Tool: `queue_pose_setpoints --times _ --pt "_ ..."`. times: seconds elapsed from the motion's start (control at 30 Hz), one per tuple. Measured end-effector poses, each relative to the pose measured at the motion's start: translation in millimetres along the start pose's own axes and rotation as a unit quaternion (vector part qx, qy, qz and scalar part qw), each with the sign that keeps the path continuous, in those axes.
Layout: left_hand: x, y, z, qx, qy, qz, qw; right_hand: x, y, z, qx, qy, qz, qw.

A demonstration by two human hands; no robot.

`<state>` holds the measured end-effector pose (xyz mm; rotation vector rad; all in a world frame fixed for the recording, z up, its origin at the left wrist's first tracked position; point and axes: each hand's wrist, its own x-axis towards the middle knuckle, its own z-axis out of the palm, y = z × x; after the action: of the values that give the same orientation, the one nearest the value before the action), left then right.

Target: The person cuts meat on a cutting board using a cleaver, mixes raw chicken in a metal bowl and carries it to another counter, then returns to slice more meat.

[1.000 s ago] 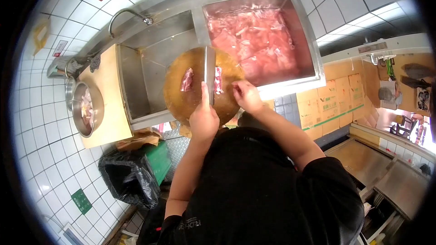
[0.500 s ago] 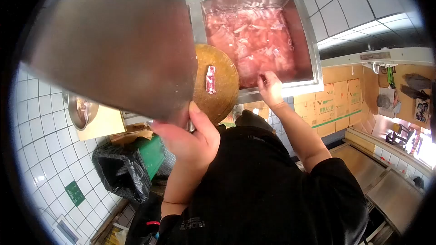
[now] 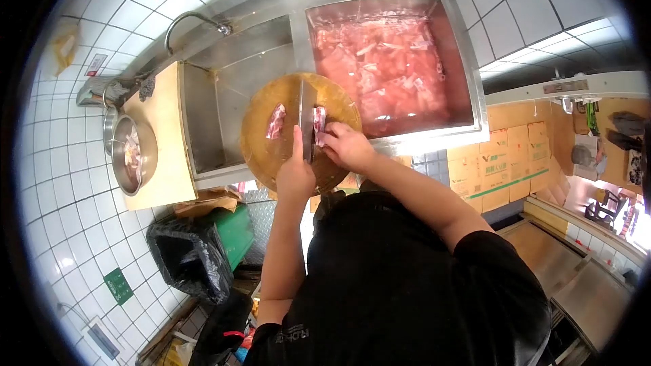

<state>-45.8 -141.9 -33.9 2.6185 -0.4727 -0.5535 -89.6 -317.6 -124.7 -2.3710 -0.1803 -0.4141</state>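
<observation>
"What are you holding?"

"My left hand (image 3: 296,176) grips a grey metal cleaver (image 3: 305,116); my right hand (image 3: 350,149) holds a narrow red-and-white meat strip (image 3: 319,116)."

"Where's that strip?"

"On the round brown chopping board (image 3: 260,152), right of the cleaver; another red-and-white meat piece (image 3: 276,121) lies left."
</observation>
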Motion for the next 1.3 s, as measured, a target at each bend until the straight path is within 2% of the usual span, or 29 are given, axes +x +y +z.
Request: queue_pose_setpoints --times 0.1,0.23,0.33,0.47,0.5,0.57,0.6,0.67,0.7,0.77,0.8,0.83,0.97,1.03,1.07,1.1,1.13,1.2,1.27,1.3 --pt "-8 26 -9 0.054 -0.022 -0.004 0.998 6 4 16 -0.020 -0.015 0.025 0.999" --pt "-33 54 -47 0.025 0.117 0.061 0.991 0 1 11 0.020 -0.038 0.133 0.990" --pt "-32 33 -57 -0.027 0.260 0.129 0.956 6 -2 12 0.003 -0.009 0.172 0.985" --pt "-33 4 -64 0.020 0.187 0.003 0.982 12 -1 21 -0.007 0.012 0.149 0.989" --pt "-31 -16 -55 0.034 0.197 0.004 0.980 15 0 22 0.023 0.010 0.183 0.983" --pt "-33 -35 -51 0.058 0.141 -0.069 0.986 20 3 22 0.080 0.004 0.250 0.965" --pt "-36 -42 -48 0.068 0.113 -0.106 0.986 25 10 15 0.171 0.008 0.314 0.934" --pt "-43 -60 -37 0.082 0.086 -0.138 0.983 39 38 -11 0.345 0.011 0.429 0.835" --pt "-46 -65 -35 0.088 0.072 -0.156 0.981 28 88 -8 0.307 0.074 0.355 0.880" --pt "-50 -58 -33 0.072 0.056 -0.173 0.981 38 100 -41 0.366 0.279 0.395 0.795" --pt "-52 -51 -30 0.064 0.049 -0.182 0.980 66 67 -86 0.444 0.406 0.491 0.630" --pt "-51 -49 -20 0.022 0.084 -0.165 0.983 60 79 -93 0.410 0.415 0.483 0.653" --pt "-33 -9 -4 -0.068 0.012 -0.044 0.997 2 178 -76 0.208 0.393 0.453 0.773" --pt "-22 2 1 -0.146 0.007 0.039 0.988 -10 157 -73 0.156 0.364 0.467 0.791" --pt "-21 3 2 -0.135 0.024 0.037 0.990 -13 135 -74 0.130 0.352 0.471 0.798" --pt "-21 4 4 -0.122 0.043 0.036 0.991 2 85 -88 0.263 0.385 0.443 0.765" --pt "-22 4 5 -0.108 0.062 0.033 0.992 -19 101 -75 0.192 0.355 0.427 0.809" --pt "-23 -12 0 -0.038 0.098 0.046 0.993 -48 102 -56 0.061 0.300 0.410 0.859" --pt "-23 -36 -4 0.058 0.144 0.065 0.986 -68 109 -33 0.017 0.257 0.420 0.870" --pt "-19 -47 -1 0.125 0.131 0.052 0.982 -79 115 -20 -0.052 0.235 0.381 0.893"
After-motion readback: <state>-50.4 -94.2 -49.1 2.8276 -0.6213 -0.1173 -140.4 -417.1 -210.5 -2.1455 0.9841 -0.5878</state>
